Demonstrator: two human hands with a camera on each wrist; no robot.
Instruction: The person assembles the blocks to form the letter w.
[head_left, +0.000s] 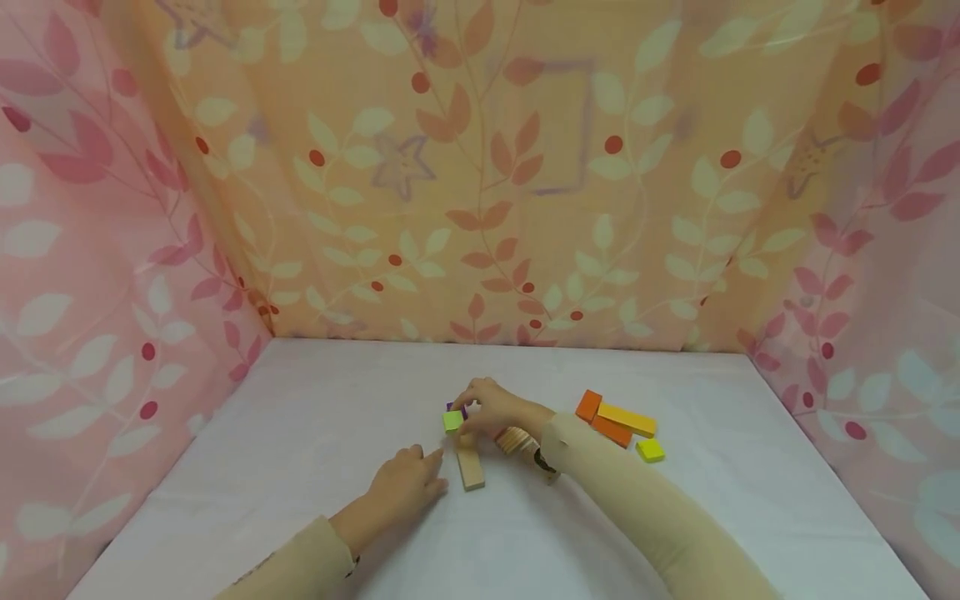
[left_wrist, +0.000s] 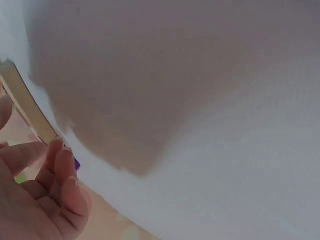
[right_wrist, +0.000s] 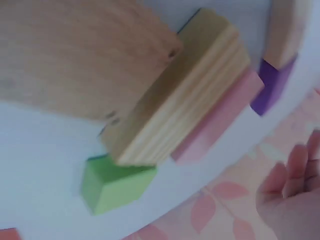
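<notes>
In the head view, my right hand point(head_left: 491, 408) pinches a light green block point(head_left: 452, 422) between thumb and index finger, beside a purple block point(head_left: 461, 410) partly hidden by the fingers. The right wrist view shows only several loosely bent fingers of that hand, so the pinch is out of sight there. A plain wooden plank point(head_left: 471, 468) lies just below it. My left hand point(head_left: 405, 483) is to the left of the plank, fingers relaxed and pointing towards it, holding nothing. In the left wrist view, the plank point(left_wrist: 31, 105) shows beyond the left fingertips.
Under my right forearm are a large wooden piece point(right_wrist: 85, 55), a striped wooden block point(right_wrist: 180, 95), a pink block point(right_wrist: 217, 120) and another green block point(right_wrist: 117, 185). Further right lie orange blocks point(head_left: 611, 431), a yellow plank point(head_left: 628, 419) and a small yellow block point(head_left: 650, 451). Patterned curtains surround the white table.
</notes>
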